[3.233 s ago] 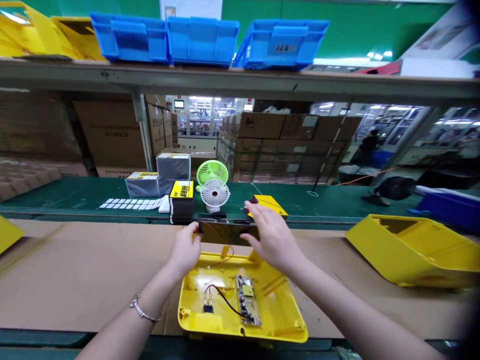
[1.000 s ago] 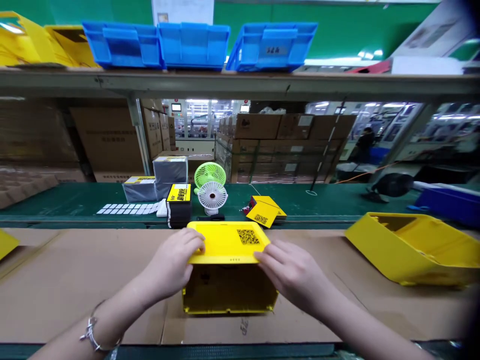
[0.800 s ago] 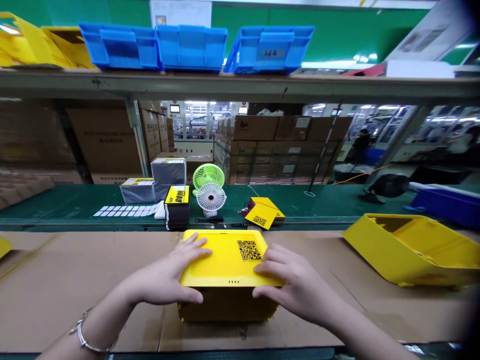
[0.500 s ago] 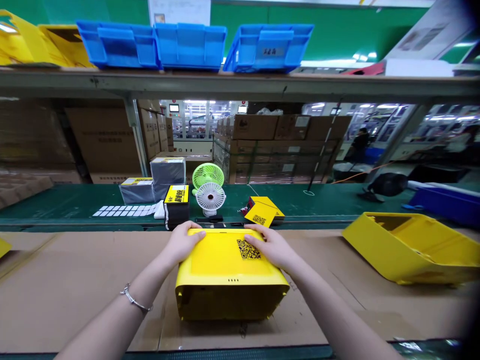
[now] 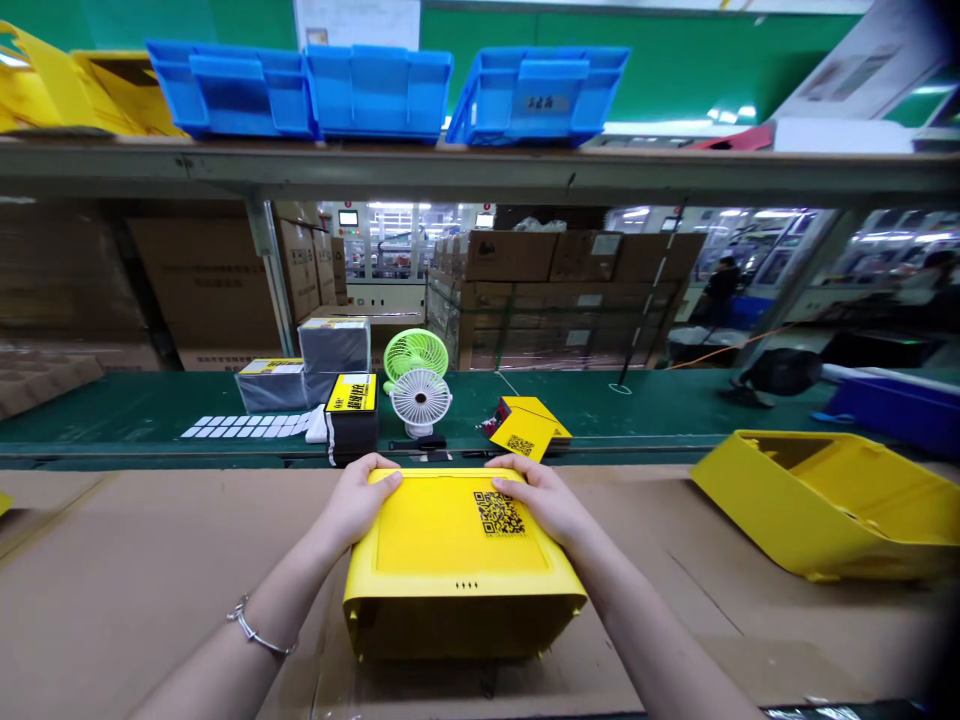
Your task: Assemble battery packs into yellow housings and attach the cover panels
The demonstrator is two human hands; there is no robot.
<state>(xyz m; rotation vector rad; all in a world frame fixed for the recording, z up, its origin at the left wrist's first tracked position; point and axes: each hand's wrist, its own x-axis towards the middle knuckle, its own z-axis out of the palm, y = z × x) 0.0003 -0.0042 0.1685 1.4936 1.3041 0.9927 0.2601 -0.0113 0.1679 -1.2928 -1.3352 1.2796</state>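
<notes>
A yellow plastic housing (image 5: 442, 540) is in front of me over the cardboard, its open, dark side facing me. Its top face bears a black QR code and a row of small slots. My left hand (image 5: 364, 500) grips the far left corner, thumb on top. On the far right corner my right hand (image 5: 544, 500) has its thumb beside the QR code. The fingers beyond the far edge are partly hidden. Another yellow housing (image 5: 810, 510) lies on the cardboard (image 5: 187, 590) at the right.
Behind the cardboard, a green surface (image 5: 645, 415) carries a white fan (image 5: 421, 398), a green fan (image 5: 416, 350), a black box (image 5: 352, 425), white labels (image 5: 247, 426) and yellow cards (image 5: 529, 422). Blue bins (image 5: 379, 95) line the shelf above. A person (image 5: 721, 285) is far back.
The held housing sits slightly lower and nearer in the view, with both hands still on it. The whole scene has shifted slightly.
</notes>
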